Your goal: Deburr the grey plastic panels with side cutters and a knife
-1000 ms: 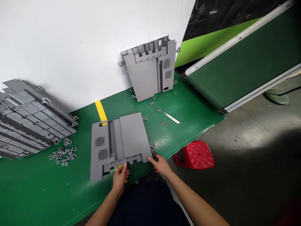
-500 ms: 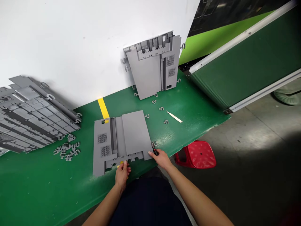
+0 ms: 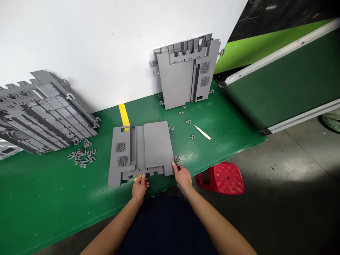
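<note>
A grey plastic panel (image 3: pixel 156 145) with two round vent grilles lies flat on the green table. My left hand (image 3: pixel 139 189) grips its near edge, thumb on top and fingers curled below. In my right hand (image 3: pixel 183 176), closed at the panel's near right corner, are small cutting pliers (image 3: pixel 176 162), mostly hidden by the fingers. Their dark jaws are at a hook-shaped plastic tab (image 3: pixel 177 158) on the panel's right edge; whether they have closed on it I cannot tell. Another hook tab (image 3: pixel 171 128) sticks out farther up that edge.
A similar panel (image 3: pixel 176 83) leans on the white wall behind. More panels (image 3: pixel 50 113) lean at left, beside a pile of loose hook pieces (image 3: pixel 83 156). A pale knife (image 3: pixel 202 132) and loose hooks lie at right. A red stool (image 3: pixel 228 179) and conveyor (image 3: pixel 287 81) stand beyond the table edge.
The view has shifted, so the table and panels appear farther right. My right hand has moved slightly up the panel's edge, bringing the pliers to the hook tab. My left hand keeps its grip.
</note>
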`<state>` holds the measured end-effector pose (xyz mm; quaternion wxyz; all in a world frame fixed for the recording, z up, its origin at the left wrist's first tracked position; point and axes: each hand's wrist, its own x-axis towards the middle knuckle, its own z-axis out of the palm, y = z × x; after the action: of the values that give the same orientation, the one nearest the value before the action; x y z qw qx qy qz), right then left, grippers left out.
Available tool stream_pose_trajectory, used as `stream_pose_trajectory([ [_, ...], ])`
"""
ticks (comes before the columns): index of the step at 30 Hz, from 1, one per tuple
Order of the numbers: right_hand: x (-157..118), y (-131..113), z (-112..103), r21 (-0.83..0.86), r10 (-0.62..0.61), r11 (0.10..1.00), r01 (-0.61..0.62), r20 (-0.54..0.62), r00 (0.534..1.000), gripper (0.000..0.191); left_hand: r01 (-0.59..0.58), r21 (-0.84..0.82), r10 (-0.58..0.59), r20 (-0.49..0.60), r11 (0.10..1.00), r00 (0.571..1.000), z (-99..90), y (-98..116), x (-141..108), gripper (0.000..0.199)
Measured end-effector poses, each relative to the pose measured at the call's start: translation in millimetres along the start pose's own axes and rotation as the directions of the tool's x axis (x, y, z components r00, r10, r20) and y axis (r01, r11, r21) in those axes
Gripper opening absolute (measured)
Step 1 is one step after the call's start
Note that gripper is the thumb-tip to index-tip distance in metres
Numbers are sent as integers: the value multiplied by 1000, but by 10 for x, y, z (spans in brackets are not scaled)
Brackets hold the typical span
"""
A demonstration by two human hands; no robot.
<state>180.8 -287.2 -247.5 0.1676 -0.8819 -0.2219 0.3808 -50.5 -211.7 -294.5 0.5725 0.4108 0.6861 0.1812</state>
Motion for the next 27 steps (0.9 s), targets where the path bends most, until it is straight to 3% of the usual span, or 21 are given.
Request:
stream_pose_trajectory([
  [6,-5,35,31,-26,-25,999,25,-31,999,93,-3,-28,3,-7,1000,1000,0,-10,-6,82],
  [12,108,101,13,11,-79,997,79,-11,997,76,4,-56,-6,-38,998,999,9,-34,1,77],
  [16,183,212,-55,118,-69,991,56,111,991,74,23,-77,-29,-67,997,997,19,-49,22,69],
  [20,191,419,-203,234,-65,972,-8,305,950,70,76,-118,-84,-66,990,994,-17,-35,48,63],
  [24,164,523,-348,390,-94,920,-43,326,941,65,120,-142,-127,-46,983,991,-56,-2,49,61],
  [27,191,430,-403,480,-109,874,-73,341,934,57,122,-141,-131,-58,982,990,-52,19,28,62],
])
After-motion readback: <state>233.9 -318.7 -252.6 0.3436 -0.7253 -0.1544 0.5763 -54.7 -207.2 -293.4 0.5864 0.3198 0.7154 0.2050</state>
